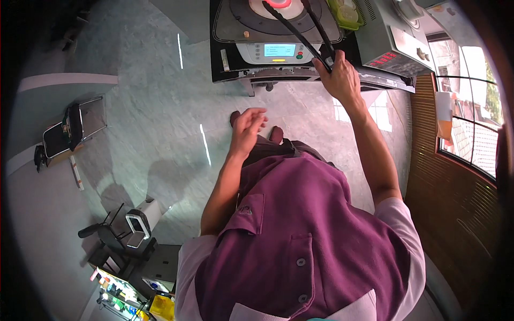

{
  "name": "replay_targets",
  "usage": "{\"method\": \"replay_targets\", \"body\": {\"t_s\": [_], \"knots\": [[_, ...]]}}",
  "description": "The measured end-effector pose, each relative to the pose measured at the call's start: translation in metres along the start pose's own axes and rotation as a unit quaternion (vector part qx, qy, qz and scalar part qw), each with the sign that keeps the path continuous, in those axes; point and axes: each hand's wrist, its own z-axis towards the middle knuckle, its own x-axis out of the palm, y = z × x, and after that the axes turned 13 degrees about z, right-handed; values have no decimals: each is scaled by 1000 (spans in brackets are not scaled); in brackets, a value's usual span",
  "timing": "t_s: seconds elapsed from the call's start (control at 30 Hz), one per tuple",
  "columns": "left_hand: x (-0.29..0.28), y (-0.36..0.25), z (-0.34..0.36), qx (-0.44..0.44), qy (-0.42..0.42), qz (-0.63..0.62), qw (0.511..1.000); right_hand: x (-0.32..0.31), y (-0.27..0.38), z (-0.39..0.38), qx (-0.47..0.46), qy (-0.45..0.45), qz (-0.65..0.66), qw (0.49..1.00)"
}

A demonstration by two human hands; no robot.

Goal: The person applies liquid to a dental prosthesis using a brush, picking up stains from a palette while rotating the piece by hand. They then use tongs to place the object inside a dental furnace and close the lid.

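My right hand is closed round the near end of a pair of long black tongs. Their two arms are spread apart and reach forward over a machine with a dark top. Near the tips, a ring glows red-pink in a pale round opening, cut off by the upper edge; I cannot tell whether the tongs touch it. The machine's front panel has a lit blue screen and small buttons. My left hand hangs in the air before my body, fingers loosely apart, holding nothing.
A small tan piece lies on the machine's top. Right of it stand a green basket and a grey box-shaped device with red digits. A pale stick-like object lies at the counter's left. A folding chair stands left.
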Motion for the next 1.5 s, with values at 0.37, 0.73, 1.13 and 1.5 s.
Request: {"method": "replay_targets", "body": {"t_s": [0.37,0.73,1.13,1.5], "knots": [[-46,39,-35,-83,-106,-1,991,16,-6,39,-5,5,-18,1000],[-55,46,-34,-85,-118,-23,989,13,4,46,11,14,-25,1000],[-60,50,-36,-90,-116,-17,989,13,7,47,12,9,-21,1000],[-59,50,-34,-96,-116,-16,988,16,2,49,-11,8,-15,1000]]}}
